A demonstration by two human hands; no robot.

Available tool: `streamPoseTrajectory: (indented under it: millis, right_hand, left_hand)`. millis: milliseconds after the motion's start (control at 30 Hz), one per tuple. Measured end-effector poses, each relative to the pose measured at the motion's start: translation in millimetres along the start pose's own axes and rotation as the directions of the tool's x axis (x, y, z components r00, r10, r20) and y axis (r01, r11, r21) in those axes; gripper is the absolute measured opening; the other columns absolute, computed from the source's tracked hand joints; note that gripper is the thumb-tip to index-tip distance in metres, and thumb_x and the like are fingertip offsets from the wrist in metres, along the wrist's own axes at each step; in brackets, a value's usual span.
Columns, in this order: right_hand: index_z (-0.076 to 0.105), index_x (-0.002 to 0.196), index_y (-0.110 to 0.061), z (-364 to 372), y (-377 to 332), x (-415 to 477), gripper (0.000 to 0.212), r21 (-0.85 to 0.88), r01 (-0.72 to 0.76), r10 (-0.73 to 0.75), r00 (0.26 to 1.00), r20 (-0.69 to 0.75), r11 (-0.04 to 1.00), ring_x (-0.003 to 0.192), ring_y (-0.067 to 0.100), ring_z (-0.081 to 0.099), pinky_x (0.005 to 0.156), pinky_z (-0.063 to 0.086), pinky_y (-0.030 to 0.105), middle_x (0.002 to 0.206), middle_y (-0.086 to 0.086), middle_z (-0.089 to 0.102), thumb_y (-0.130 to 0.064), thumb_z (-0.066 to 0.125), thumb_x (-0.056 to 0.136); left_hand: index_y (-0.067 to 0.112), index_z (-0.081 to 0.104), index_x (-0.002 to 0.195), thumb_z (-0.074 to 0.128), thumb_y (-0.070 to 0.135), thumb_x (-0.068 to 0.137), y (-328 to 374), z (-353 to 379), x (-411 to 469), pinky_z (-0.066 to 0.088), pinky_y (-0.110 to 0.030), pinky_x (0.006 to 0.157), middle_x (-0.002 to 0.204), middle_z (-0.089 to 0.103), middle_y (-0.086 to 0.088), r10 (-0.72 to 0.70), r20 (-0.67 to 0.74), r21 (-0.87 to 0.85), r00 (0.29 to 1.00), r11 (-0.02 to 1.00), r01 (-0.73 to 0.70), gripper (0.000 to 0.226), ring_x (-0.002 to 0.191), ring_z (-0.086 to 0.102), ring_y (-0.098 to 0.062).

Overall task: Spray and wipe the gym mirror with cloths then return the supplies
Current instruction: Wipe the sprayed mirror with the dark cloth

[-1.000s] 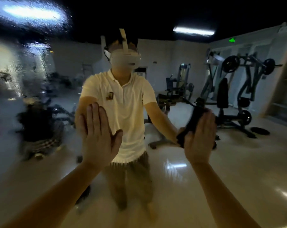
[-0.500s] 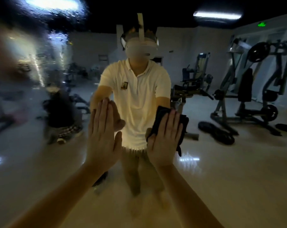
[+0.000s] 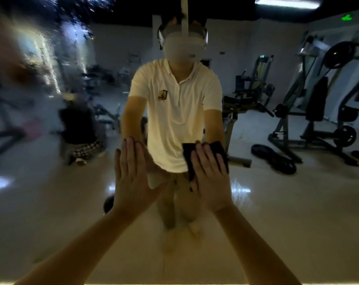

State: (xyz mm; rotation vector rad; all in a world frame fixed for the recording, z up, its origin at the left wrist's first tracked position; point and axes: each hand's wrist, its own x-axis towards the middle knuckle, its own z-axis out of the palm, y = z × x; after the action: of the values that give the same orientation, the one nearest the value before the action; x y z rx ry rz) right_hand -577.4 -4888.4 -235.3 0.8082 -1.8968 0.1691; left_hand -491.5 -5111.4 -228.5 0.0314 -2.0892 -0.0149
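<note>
The gym mirror (image 3: 277,202) fills the whole view and reflects a person in a white polo shirt. My right hand (image 3: 210,178) presses a dark cloth (image 3: 219,150) flat against the glass with straight fingers. My left hand (image 3: 133,177) lies flat on the mirror beside it, palm to the glass, holding nothing. The upper left of the mirror (image 3: 51,64) looks wet and smeared with droplets. No spray bottle shows.
Reflected in the glass are weight machines (image 3: 322,108) at the right, a coiled dark rope (image 3: 273,159) on the glossy floor, and a dark bag (image 3: 79,128) at the left. Ceiling lights glare at the top.
My right hand has swept the cloth leftward across the glass, from well right of the reflection to over its hip. My left hand stays flat on the mirror.
</note>
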Motion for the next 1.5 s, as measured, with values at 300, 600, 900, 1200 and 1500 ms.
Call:
streamPoseTrajectory:
  millis: [300,600,900,1200,1500]
  right_hand:
    - [0.017,0.160,0.007,-30.0,98.4,-86.2,0.066,-0.090,-0.568,0.568,0.823,-0.030,0.818,0.156,0.044,0.015,0.122,0.025,0.063,0.168,0.026,0.011,-0.027,0.036,0.106]
    - [0.012,0.163,-0.005,22.8,-32.2,-54.3,0.079,0.059,-0.336,0.339,0.939,-0.051,0.940,0.159,0.035,0.007,0.128,0.011,0.054,0.170,0.019,0.014,-0.015,0.056,0.099]
    - [0.037,0.159,-0.009,36.6,-38.0,-69.9,0.063,0.008,0.222,-0.222,0.972,0.079,0.975,0.158,0.027,0.019,0.130,0.010,0.044,0.169,0.012,0.025,-0.023,0.058,0.102]
    - [0.026,0.159,-0.002,10.4,74.2,-149.2,0.069,-0.013,-0.381,0.381,0.925,-0.002,0.925,0.158,0.037,0.013,0.126,0.019,0.057,0.168,0.023,0.019,-0.018,0.049,0.096]
    - [0.020,0.161,-0.004,17.5,-2.3,-59.5,0.069,0.044,-0.295,0.297,0.953,-0.055,0.955,0.158,0.038,0.011,0.128,0.010,0.055,0.169,0.021,0.014,-0.028,0.042,0.101]
  left_hand:
    - [-0.016,0.022,0.156,0.067,0.091,0.070,-0.1,14.1,-4.3,0.018,-0.065,0.125,0.167,0.012,-0.035,-0.061,0.050,0.106,0.997,0.993,0.055,0.144,0.158,0.009,-0.046]
    - [-0.010,0.023,0.159,0.084,0.070,0.069,-6.2,-1.3,-27.7,0.024,-0.063,0.123,0.170,0.013,-0.027,-0.016,0.036,0.090,0.999,0.996,0.013,0.135,0.159,0.012,-0.040]
    - [-0.003,0.011,0.163,0.084,0.063,0.074,19.0,28.8,-77.1,0.020,-0.061,0.126,0.171,0.007,-0.027,0.007,0.101,0.063,0.995,0.998,-0.013,0.133,0.159,0.009,-0.042]
    - [-0.011,0.009,0.160,0.074,0.086,0.063,25.6,40.0,-70.6,0.015,-0.057,0.128,0.169,0.004,-0.033,-0.017,0.104,0.140,0.994,0.990,0.002,0.152,0.159,0.004,-0.045]
    - [-0.001,0.024,0.162,0.072,0.043,0.089,1.3,7.8,-64.6,0.024,-0.057,0.125,0.169,0.021,-0.023,0.030,0.010,-0.022,0.999,0.999,-0.030,0.097,0.155,0.024,-0.041]
